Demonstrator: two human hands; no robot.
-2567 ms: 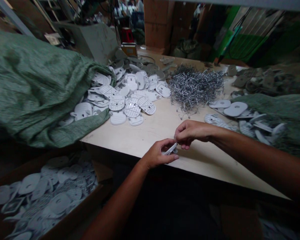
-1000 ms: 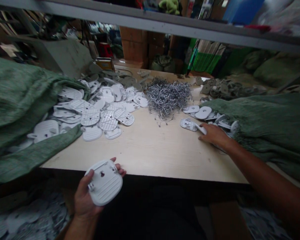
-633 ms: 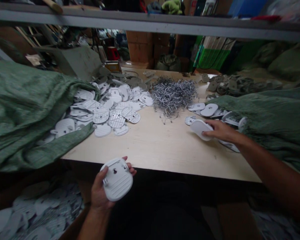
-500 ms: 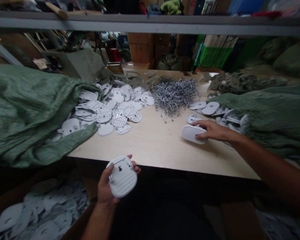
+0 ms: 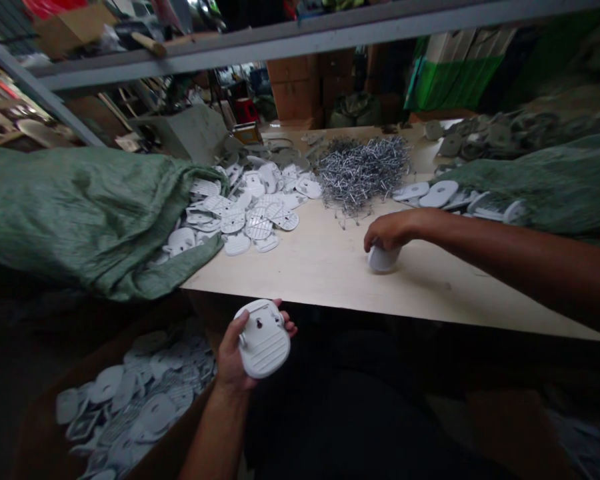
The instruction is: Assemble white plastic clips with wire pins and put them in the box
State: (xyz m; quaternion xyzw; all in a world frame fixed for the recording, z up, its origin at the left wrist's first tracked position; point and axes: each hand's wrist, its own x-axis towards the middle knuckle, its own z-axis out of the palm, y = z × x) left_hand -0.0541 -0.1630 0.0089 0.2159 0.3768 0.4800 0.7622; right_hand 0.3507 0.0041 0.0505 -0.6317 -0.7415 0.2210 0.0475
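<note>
Two rounded white plastic plates (image 5: 264,340) show: the left hand (image 5: 230,357) cradles one in an open palm off the table's front edge, while the right hand (image 5: 393,231) cups the second plate (image 5: 383,259) against the pale worktable (image 5: 310,273), near a heap of wire clips (image 5: 363,175).

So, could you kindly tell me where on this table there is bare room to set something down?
Bare tabletop shows between the white plastic plates, the wire heap and the right hand; more lies right of that hand, along the front edge. The back is crowded with plates, wire and green sacks.
</note>
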